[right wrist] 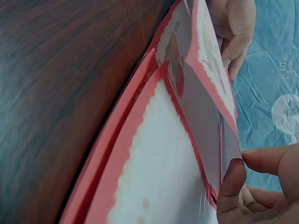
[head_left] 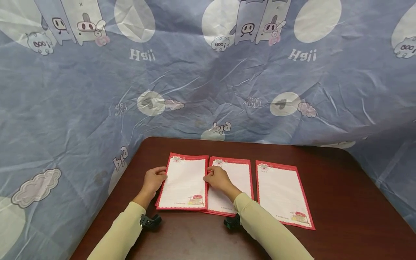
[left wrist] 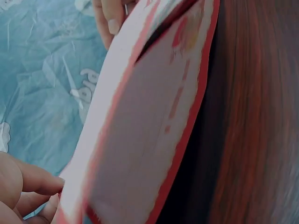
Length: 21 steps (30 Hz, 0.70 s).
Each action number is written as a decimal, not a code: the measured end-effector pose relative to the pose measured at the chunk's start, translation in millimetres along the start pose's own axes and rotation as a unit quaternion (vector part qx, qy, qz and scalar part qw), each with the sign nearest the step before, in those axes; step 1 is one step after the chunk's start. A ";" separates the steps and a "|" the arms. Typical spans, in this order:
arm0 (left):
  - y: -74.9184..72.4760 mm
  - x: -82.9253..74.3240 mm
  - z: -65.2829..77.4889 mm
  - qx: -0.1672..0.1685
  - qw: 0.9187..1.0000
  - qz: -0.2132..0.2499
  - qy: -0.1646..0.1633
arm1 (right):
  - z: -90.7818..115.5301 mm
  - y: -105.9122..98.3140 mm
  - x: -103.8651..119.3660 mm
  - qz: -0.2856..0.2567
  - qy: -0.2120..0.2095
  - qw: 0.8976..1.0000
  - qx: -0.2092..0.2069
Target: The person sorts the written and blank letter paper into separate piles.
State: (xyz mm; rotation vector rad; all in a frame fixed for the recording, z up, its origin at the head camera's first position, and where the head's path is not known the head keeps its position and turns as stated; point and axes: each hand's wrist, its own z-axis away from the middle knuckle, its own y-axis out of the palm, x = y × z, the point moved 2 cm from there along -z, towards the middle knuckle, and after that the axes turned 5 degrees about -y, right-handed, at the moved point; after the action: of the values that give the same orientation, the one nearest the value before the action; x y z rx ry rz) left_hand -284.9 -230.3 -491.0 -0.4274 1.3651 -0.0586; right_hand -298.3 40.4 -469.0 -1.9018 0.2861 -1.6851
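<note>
A white sheet of paper with a red border (head_left: 183,182) is held between both hands, lifted over another red-bordered sheet (left wrist: 140,140) beneath it. My left hand (head_left: 153,181) pinches its left edge between thumb and fingers. The right hand (head_left: 219,178) pinches the opposite edge, above the left part of a middle sheet (head_left: 229,167). Along the bottom right of the held sheet runs a small red-and-yellow picture (head_left: 196,200). The right wrist view shows the held paper (right wrist: 210,60) bowed at its near edge, with fingertips (right wrist: 233,175) gripping its side.
A third red-bordered sheet (head_left: 282,195) lies to the right on the dark brown table (head_left: 341,195). Blue cloth (head_left: 195,79) with cartoon prints hangs behind the table and around its sides. Black bands (head_left: 150,221) sit on the wrists.
</note>
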 end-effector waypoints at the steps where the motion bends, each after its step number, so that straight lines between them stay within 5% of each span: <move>1: -1.9 0.1 -0.9 -0.004 1.000 -0.008 0.002 | -0.8 2.4 1.0 0.005 0.001 1.000 0.002; 9: -9.4 3.2 -4.6 -0.034 0.997 -0.068 0.013 | 2.6 8.1 4.8 0.023 0.003 1.000 0.013; 21: -7.3 3.2 -5.5 -0.068 0.989 -0.122 0.043 | 12.7 -22.3 -13.9 0.006 0.003 1.000 -0.024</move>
State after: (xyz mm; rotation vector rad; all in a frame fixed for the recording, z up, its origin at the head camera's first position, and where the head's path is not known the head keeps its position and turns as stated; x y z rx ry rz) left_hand -288.0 -239.4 -492.3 -0.7136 1.4003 -0.1876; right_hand -293.3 69.2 -469.0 -1.9252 0.3418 -1.6915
